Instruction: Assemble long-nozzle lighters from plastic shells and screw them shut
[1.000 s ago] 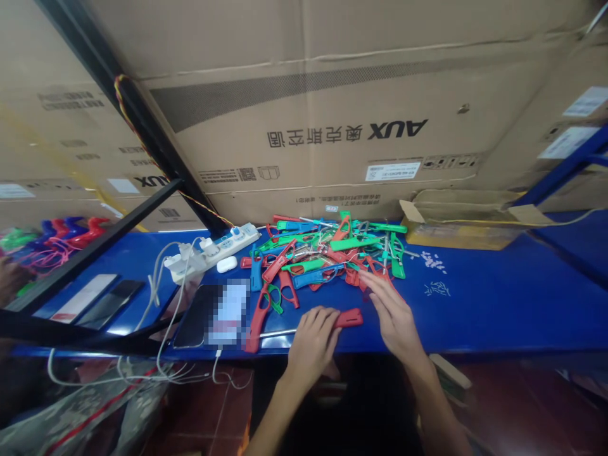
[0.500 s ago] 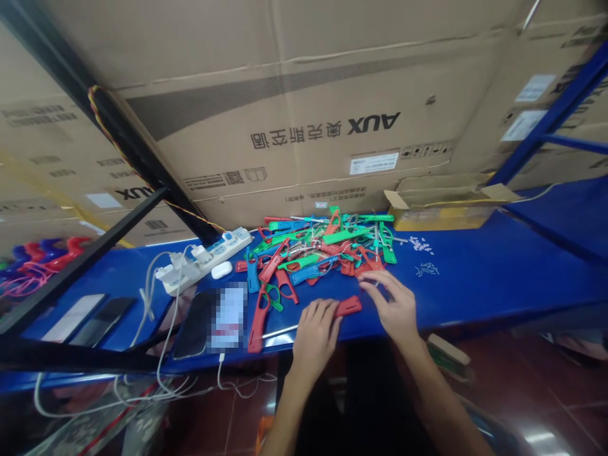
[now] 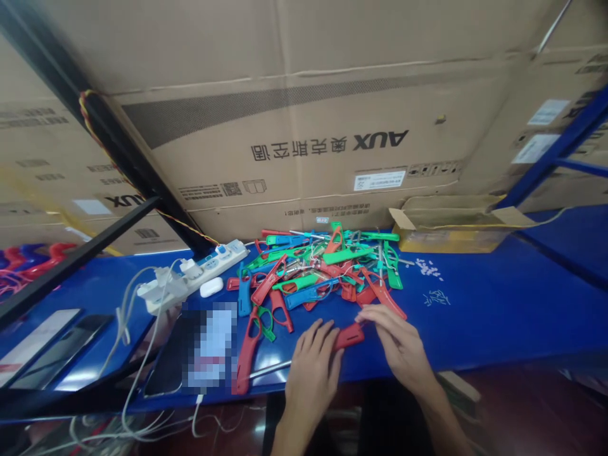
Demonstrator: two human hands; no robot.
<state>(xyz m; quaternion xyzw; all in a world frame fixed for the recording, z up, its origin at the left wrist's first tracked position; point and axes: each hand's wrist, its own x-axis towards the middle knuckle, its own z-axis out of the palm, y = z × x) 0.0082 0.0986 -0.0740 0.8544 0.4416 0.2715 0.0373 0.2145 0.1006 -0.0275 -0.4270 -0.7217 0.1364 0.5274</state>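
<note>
My left hand is closed around a red long-nosed lighter, its handle end sticking out to the right. A thin metal tube shows to the left of this hand. My right hand has thumb and fingertips pressed together at the handle's end; what they pinch is too small to name. Just beyond both hands lies a heap of red, green and blue lighters, jumbled with metal tubes and thin wires. One red lighter lies apart at the left front.
Small pale pink pieces and thin wire bits lie on the blue tabletop at right. An open carton stands behind them. A power strip, white earbud case and phone with cables are left.
The view has tilted, so the table sits lower in the picture. My right fingers have come closer to the red handle's end. My left hand keeps its hold.
</note>
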